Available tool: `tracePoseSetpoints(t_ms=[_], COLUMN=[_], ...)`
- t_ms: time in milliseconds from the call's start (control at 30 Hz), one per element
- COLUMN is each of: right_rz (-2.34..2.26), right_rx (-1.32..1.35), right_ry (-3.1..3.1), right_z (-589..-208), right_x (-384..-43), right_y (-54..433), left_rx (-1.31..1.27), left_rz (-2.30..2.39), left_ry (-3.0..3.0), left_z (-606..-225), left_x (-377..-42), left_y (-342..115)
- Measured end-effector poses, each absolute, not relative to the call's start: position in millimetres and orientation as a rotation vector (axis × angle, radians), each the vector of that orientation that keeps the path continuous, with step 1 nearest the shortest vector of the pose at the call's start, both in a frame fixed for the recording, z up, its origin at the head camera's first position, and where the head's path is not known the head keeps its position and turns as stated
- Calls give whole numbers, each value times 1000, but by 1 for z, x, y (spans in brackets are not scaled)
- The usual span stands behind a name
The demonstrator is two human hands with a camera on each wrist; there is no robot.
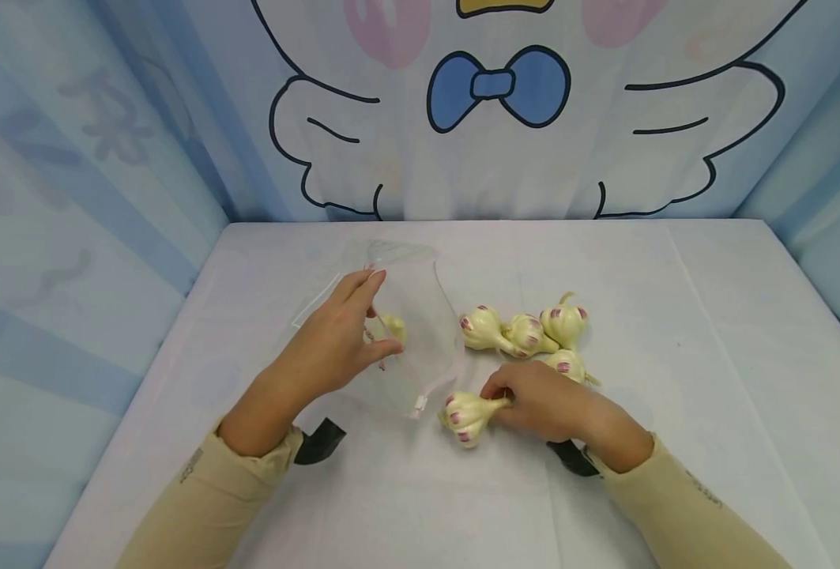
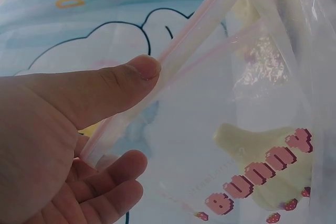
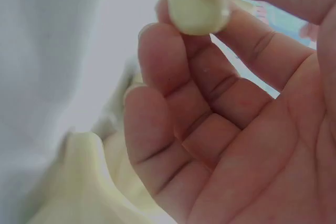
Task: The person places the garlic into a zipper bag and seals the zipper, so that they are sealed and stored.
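Observation:
My left hand (image 1: 323, 344) pinches the pink-edged mouth of a clear zip bag (image 1: 423, 284) between thumb and fingers. Pink "BUNNY" lettering and small strawberries are printed on the bag in the left wrist view. Inside it lies one garlic bulb (image 2: 236, 136), seen through the plastic. To the right of the bag, my right hand (image 1: 548, 399) holds another garlic bulb (image 1: 465, 417) by its stem, the head of the bulb pointing left toward the bag. In the right wrist view, the stem end (image 3: 197, 11) sits between thumb and fingers.
Several loose garlic bulbs (image 1: 482, 326) are grouped on the white table (image 1: 420, 506) just beyond my right hand. A white zip slider (image 1: 420, 404) hangs at the bag's near corner. Cartoon-printed curtains (image 1: 491, 166) stand behind the table and at its sides.

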State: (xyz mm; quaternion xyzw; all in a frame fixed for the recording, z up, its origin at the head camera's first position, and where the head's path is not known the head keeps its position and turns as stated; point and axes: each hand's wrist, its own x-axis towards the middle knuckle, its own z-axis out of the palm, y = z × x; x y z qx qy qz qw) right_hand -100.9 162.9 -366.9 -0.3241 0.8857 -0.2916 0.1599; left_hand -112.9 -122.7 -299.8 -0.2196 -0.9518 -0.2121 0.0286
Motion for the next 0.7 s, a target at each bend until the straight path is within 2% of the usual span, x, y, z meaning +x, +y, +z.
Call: tracePoseSetpoints(t_ms=[400,700], right_rz=[-921,-1162], right_rx=[-950,-950], right_ry=[2590,2642], right_z=[-340,-330], right_x=[-100,-99], right_y=[173,170], left_rx=[-676,-662], left_rz=[-703,-647], left_ry=[-2946,-2949], left_z=[-301,-302], left_x=[-113,-113], left_y=[-123,-120])
